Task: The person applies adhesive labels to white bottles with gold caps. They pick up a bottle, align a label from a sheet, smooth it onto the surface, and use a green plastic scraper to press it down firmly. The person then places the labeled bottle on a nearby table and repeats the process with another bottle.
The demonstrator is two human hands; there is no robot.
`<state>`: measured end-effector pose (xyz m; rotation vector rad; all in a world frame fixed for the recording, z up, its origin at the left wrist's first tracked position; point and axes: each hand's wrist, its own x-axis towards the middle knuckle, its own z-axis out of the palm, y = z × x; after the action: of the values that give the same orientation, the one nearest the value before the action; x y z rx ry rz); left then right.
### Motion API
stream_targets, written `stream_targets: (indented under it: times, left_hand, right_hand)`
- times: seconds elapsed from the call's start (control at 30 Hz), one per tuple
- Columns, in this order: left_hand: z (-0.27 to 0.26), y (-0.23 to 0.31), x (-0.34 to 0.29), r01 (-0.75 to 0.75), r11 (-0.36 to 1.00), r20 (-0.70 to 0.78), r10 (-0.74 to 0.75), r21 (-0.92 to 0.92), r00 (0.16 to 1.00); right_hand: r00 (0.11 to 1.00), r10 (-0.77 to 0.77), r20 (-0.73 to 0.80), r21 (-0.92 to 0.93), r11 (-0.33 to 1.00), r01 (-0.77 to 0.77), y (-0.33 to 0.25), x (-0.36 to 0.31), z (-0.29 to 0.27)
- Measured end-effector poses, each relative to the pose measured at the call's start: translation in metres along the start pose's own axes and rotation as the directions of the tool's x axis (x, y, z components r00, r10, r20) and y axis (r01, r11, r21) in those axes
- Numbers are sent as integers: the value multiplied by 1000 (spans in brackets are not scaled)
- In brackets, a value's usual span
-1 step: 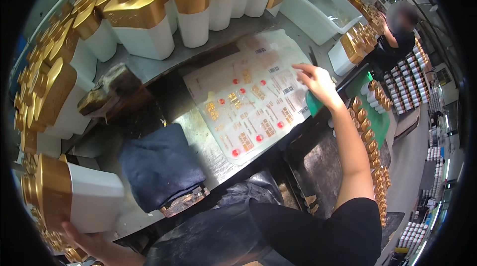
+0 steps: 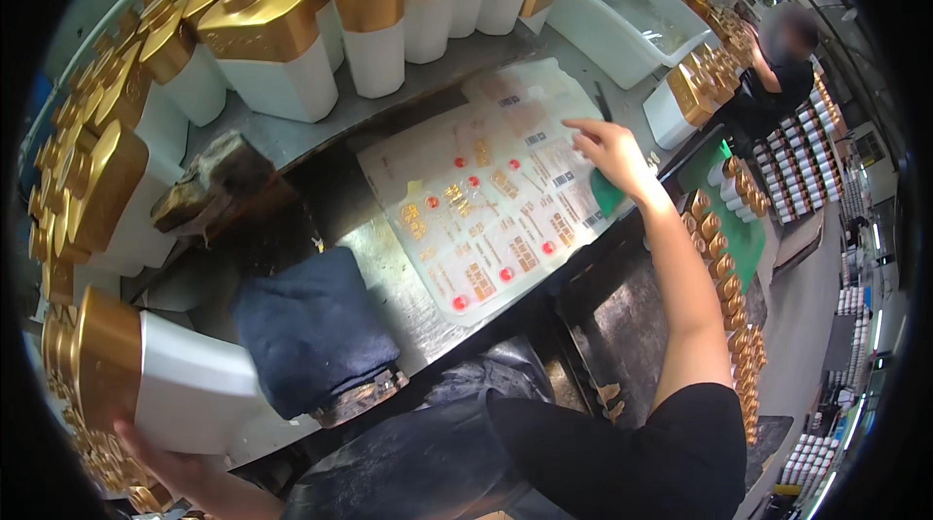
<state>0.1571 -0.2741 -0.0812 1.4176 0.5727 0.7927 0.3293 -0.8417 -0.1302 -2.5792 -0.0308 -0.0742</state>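
At the lower left, a gold-and-white bottle lies on its side with its neck to the left. My left hand grips it by the gold shoulder, and part of the grip is hidden behind the bottle. Its white base reaches the dark blue cloth pad. Over the right edge of a pale sheet of printed stickers, with gold blocks and red dots, hovers my right hand. Its fingers are apart and I see nothing in them. A green piece shows beneath that hand.
Many gold-topped white bottles line the back and left. A worn block stands beyond the pad. A white bin sits at the back right. Small gold-capped bottles stand at right, and another person works farther off.
The bottle in my left hand has shifted right, toward the cloth pad. My right hand has moved slightly left over the sheet.
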Motion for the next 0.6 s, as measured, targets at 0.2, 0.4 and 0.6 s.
stream_targets:
  times: [0.2, 0.4, 0.6]
  left_hand:
    - [71, -38, 1, 296, 947, 447, -213, -124, 869]
    - [88, -35, -4, 325, 945, 368, -312, 28, 876]
    - [84, -30, -7, 331, 938, 415, -342, 101, 843]
  right_hand:
    - [987, -145, 68, -297, 942, 159, 24, 88, 36]
    - [997, -75, 2, -672, 738, 57, 67, 109, 19]
    - [976, 149, -157, -426, 882, -203, 122, 166, 7]
